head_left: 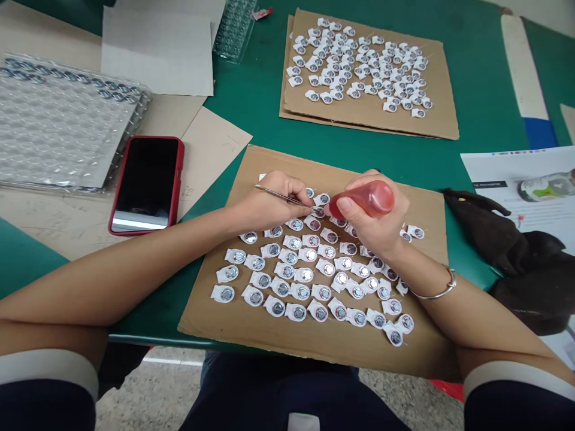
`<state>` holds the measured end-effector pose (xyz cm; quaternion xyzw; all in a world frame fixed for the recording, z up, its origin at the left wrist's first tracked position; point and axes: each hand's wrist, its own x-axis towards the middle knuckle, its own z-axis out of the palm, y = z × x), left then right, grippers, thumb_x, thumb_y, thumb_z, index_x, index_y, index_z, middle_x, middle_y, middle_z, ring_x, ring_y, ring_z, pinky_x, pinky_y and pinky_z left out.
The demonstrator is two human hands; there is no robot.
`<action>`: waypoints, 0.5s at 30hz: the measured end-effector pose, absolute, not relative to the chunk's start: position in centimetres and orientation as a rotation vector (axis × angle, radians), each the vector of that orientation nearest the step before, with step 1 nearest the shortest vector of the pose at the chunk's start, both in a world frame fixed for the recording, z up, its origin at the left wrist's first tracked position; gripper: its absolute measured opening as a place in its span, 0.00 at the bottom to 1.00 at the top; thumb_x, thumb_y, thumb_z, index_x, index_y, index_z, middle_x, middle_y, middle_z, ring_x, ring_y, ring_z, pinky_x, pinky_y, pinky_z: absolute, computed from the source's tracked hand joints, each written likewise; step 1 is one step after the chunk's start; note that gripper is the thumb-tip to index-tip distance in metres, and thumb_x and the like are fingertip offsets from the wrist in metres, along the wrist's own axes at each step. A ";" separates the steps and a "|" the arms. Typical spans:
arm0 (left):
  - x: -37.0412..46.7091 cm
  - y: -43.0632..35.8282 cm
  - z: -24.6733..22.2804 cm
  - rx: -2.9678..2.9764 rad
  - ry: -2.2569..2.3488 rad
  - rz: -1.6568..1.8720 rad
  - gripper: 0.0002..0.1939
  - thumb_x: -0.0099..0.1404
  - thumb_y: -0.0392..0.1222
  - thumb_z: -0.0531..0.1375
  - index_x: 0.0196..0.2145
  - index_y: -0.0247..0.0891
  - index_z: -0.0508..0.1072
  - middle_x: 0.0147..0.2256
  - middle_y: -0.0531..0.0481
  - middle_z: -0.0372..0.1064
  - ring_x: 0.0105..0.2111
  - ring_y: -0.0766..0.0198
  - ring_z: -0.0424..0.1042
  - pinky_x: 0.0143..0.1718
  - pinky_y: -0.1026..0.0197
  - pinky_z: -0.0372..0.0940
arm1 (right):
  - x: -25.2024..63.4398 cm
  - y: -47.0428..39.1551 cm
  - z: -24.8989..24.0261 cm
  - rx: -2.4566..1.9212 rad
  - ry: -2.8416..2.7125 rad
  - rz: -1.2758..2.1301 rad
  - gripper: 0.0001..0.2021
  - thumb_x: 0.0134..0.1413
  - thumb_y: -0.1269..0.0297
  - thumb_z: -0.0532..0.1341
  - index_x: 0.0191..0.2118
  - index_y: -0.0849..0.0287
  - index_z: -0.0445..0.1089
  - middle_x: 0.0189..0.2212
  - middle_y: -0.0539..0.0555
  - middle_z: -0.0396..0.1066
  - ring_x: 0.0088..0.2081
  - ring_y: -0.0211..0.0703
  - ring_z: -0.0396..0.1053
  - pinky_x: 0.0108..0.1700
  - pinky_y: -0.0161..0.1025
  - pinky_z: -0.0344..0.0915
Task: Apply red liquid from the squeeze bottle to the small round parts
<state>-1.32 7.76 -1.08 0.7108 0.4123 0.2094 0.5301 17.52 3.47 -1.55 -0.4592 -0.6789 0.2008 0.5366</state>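
Observation:
My left hand (pixel 281 197) pinches a thin metal tool (pixel 279 194), its tip close to a small round silver part on a white tab (pixel 318 212). In my right hand (pixel 381 221) is a red squeeze bottle (pixel 371 199), tilted so that its nozzle end points left at the same part. Both hands are over a brown cardboard sheet (pixel 269 336) that bears several rows of these round parts on white tabs. My hands and the bottle hide some of the upper rows.
Behind lies another cardboard sheet (pixel 368 123) with many similar parts. A red-cased phone (pixel 146 182) and plastic-wrapped trays (pixel 63 126) are at the left. Dark cloth (pixel 489 233) rests on printed paper (pixel 487 173) at the right.

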 end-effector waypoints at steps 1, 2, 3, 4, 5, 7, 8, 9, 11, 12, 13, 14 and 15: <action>-1.3 7.8 -1.1 1.703 0.983 0.502 0.06 0.50 0.39 0.63 0.26 0.33 0.74 0.26 0.48 0.73 0.26 0.66 0.70 0.26 0.65 0.62 | 17.5 3.5 -1.6 -1.093 -1.619 0.476 0.10 0.39 0.64 0.66 0.30 0.58 0.66 0.26 0.50 0.68 0.28 0.36 0.64 0.33 0.41 0.63; -1.3 7.7 -1.1 1.711 0.985 0.503 0.06 0.50 0.39 0.63 0.26 0.33 0.74 0.27 0.49 0.73 0.26 0.66 0.70 0.26 0.65 0.62 | 17.5 3.4 -1.6 -1.092 -1.623 0.474 0.10 0.40 0.63 0.66 0.30 0.58 0.66 0.26 0.49 0.68 0.28 0.36 0.64 0.32 0.41 0.63; -1.3 7.7 -1.1 1.719 0.989 0.502 0.06 0.50 0.39 0.63 0.26 0.34 0.74 0.27 0.49 0.73 0.26 0.65 0.70 0.26 0.65 0.62 | 17.6 3.4 -1.5 -1.091 -1.627 0.471 0.10 0.40 0.63 0.66 0.30 0.58 0.66 0.26 0.49 0.68 0.28 0.36 0.64 0.32 0.41 0.63; -1.3 7.7 -1.0 1.727 0.995 0.500 0.06 0.49 0.39 0.63 0.26 0.34 0.74 0.27 0.48 0.73 0.27 0.65 0.70 0.26 0.64 0.62 | 17.6 3.4 -1.5 -1.092 -1.629 0.470 0.10 0.40 0.63 0.66 0.29 0.58 0.66 0.26 0.49 0.68 0.28 0.36 0.64 0.32 0.41 0.63; -1.3 7.7 -1.0 1.732 1.001 0.497 0.06 0.49 0.39 0.63 0.26 0.33 0.75 0.26 0.48 0.73 0.27 0.65 0.70 0.27 0.64 0.63 | 17.6 3.4 -1.5 -1.092 -1.631 0.471 0.10 0.40 0.63 0.66 0.29 0.58 0.66 0.26 0.49 0.68 0.28 0.36 0.64 0.32 0.41 0.63; -1.3 7.6 -0.9 1.733 1.005 0.494 0.06 0.49 0.39 0.63 0.26 0.33 0.75 0.26 0.48 0.73 0.27 0.65 0.70 0.26 0.64 0.63 | 17.6 3.4 -1.4 -1.101 -1.629 0.472 0.10 0.40 0.62 0.66 0.29 0.58 0.66 0.25 0.49 0.68 0.28 0.36 0.64 0.32 0.41 0.63; -1.3 7.6 -0.9 1.730 1.005 0.496 0.06 0.49 0.38 0.63 0.26 0.33 0.75 0.26 0.48 0.73 0.27 0.65 0.70 0.26 0.64 0.63 | 17.6 3.4 -1.4 -1.108 -1.631 0.470 0.10 0.40 0.62 0.66 0.29 0.58 0.66 0.25 0.49 0.68 0.28 0.36 0.64 0.32 0.41 0.63; -1.3 7.6 -0.9 1.726 1.003 0.499 0.06 0.49 0.38 0.63 0.26 0.33 0.75 0.26 0.48 0.73 0.26 0.65 0.70 0.26 0.64 0.62 | 17.6 3.4 -1.4 -1.115 -1.637 0.467 0.10 0.41 0.62 0.66 0.29 0.58 0.66 0.25 0.49 0.68 0.28 0.36 0.64 0.32 0.41 0.64; -1.3 7.6 -1.0 1.719 0.999 0.508 0.05 0.49 0.38 0.63 0.26 0.34 0.75 0.26 0.49 0.73 0.26 0.66 0.70 0.25 0.65 0.62 | 17.7 3.4 -1.4 -1.119 -1.647 0.462 0.10 0.41 0.61 0.65 0.28 0.58 0.65 0.25 0.50 0.67 0.27 0.36 0.63 0.31 0.40 0.63; -1.3 7.6 -1.1 1.720 0.998 0.511 0.05 0.49 0.38 0.63 0.26 0.34 0.75 0.26 0.49 0.73 0.26 0.66 0.70 0.25 0.65 0.62 | 17.7 3.4 -1.4 -1.118 -1.646 0.464 0.09 0.41 0.61 0.65 0.28 0.58 0.65 0.25 0.50 0.67 0.27 0.36 0.63 0.30 0.40 0.63; -1.3 7.6 -1.2 1.722 0.998 0.516 0.05 0.49 0.38 0.64 0.26 0.34 0.75 0.26 0.49 0.73 0.26 0.66 0.70 0.25 0.65 0.62 | 17.7 3.4 -1.4 -1.117 -1.643 0.469 0.09 0.41 0.61 0.65 0.28 0.58 0.65 0.24 0.50 0.67 0.27 0.36 0.63 0.30 0.40 0.63; -1.3 7.6 -1.2 1.726 0.997 0.519 0.05 0.49 0.38 0.64 0.26 0.34 0.75 0.26 0.50 0.73 0.25 0.66 0.70 0.24 0.66 0.62 | 17.7 3.4 -1.4 -1.119 -1.639 0.474 0.09 0.40 0.61 0.66 0.28 0.58 0.66 0.24 0.50 0.67 0.27 0.36 0.63 0.29 0.40 0.62; -1.3 7.6 -1.2 1.732 0.995 0.521 0.05 0.49 0.38 0.64 0.26 0.34 0.75 0.26 0.50 0.73 0.25 0.66 0.70 0.24 0.66 0.62 | 17.7 3.4 -1.4 -1.124 -1.636 0.477 0.10 0.40 0.62 0.66 0.28 0.58 0.66 0.24 0.50 0.67 0.27 0.36 0.63 0.30 0.39 0.62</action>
